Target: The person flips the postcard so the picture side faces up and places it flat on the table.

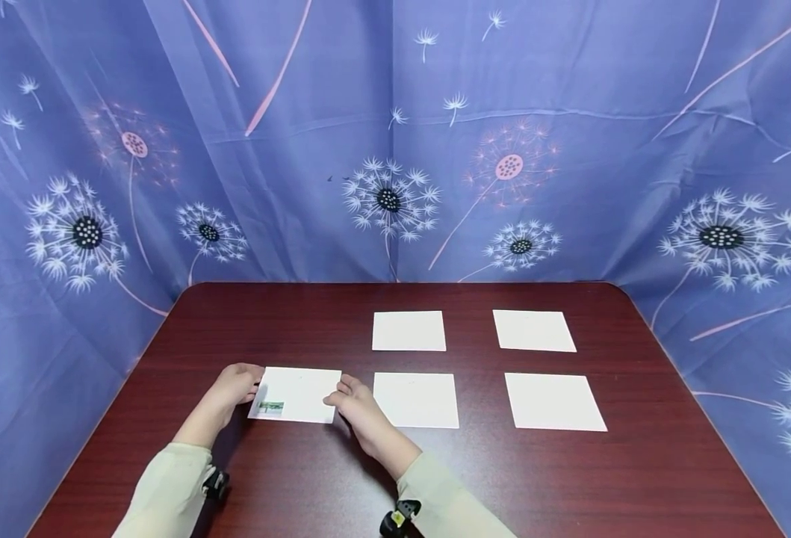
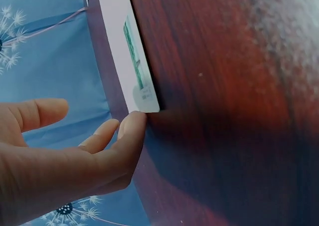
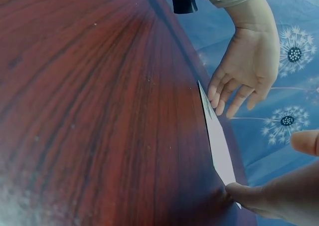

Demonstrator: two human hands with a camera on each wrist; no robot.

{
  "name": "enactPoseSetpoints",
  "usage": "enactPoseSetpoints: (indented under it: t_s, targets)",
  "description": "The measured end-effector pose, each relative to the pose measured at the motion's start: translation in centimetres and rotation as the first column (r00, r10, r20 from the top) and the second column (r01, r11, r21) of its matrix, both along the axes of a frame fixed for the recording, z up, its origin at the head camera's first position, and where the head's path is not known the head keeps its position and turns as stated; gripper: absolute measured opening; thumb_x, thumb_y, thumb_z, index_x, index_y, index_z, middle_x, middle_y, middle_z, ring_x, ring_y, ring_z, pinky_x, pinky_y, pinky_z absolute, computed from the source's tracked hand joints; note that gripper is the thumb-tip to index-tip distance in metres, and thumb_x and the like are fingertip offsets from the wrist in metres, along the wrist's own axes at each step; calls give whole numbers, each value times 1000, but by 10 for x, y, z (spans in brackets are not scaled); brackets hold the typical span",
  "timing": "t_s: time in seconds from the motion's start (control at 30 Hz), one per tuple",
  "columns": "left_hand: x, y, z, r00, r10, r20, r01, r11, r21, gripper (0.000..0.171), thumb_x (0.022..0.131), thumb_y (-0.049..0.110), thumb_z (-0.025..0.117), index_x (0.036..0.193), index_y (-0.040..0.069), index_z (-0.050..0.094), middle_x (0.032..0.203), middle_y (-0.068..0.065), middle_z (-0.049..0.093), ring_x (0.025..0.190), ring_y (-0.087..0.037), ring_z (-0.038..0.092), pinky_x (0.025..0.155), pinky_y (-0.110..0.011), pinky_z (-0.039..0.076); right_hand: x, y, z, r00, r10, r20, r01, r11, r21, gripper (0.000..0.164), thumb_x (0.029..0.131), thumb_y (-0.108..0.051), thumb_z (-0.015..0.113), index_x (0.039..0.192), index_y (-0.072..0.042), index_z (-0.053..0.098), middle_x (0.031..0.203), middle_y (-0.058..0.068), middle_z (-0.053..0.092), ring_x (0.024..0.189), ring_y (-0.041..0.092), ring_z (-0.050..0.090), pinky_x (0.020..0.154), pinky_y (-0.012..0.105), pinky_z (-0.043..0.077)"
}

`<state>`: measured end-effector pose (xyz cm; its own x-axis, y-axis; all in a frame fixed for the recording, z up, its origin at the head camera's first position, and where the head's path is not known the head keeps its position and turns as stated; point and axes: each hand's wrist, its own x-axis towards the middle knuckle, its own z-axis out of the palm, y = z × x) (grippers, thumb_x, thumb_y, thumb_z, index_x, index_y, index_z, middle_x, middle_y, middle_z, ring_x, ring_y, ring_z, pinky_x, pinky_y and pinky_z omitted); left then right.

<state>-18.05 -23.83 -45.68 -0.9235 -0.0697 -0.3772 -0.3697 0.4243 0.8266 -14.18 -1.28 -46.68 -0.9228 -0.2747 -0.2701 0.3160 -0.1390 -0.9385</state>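
A white card (image 1: 304,396) with a small green picture in its near left corner lies between my two hands at the table's left. At its left edge is my left hand (image 1: 237,385); in the left wrist view, fingertips touch the corner of the card (image 2: 117,41) beside the green print, the thumb held apart. My right hand (image 1: 364,415) is at the opposite edge. One fingertip meets the card's end (image 3: 222,151) in the right wrist view, while the thumb stands away from it. The fingers of both hands are extended.
Right of my hands, plain white cards lie in two rows: two near ones (image 1: 416,400) (image 1: 556,402) and two far ones (image 1: 409,331) (image 1: 535,330). The dark red wooden table (image 1: 287,321) ends at a blue dandelion-print curtain (image 1: 301,202).
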Motion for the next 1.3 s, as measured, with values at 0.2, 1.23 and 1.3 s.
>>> enactPoseSetpoints:
  t_s: [0.2, 1.23, 1.3]
  targets:
    - [-1, -1, -2, 999, 31, -11, -31, 999, 40, 47, 99, 12, 36, 129, -24, 35, 117, -32, 46, 93, -27, 52, 83, -36, 50, 0, -1, -2, 1000, -8, 3, 8, 1000, -17, 77, 81, -5, 55, 142, 19, 16, 145, 38, 25, 138, 46, 23, 112, 52, 26]
    - [2, -6, -4, 995, -26, -97, 25, 1000, -13, 41, 90, -4, 44, 124, -25, 43, 106, -30, 58, 91, -22, 60, 83, -35, 53, -3, 1, -5, 994, -104, 17, 104, 992, -65, 71, 80, -2, 54, 140, 19, 23, 137, 35, 35, 131, 44, 35, 109, 51, 31]
    - [2, -6, -3, 994, -21, -106, 21, 1000, -9, 40, 87, -5, 44, 123, -24, 45, 99, -24, 59, 86, -18, 59, 80, -31, 54, -3, 1, -5, 994, -110, 15, 110, 992, -65, 72, 79, -2, 54, 140, 20, 22, 137, 35, 34, 131, 44, 35, 109, 51, 31]
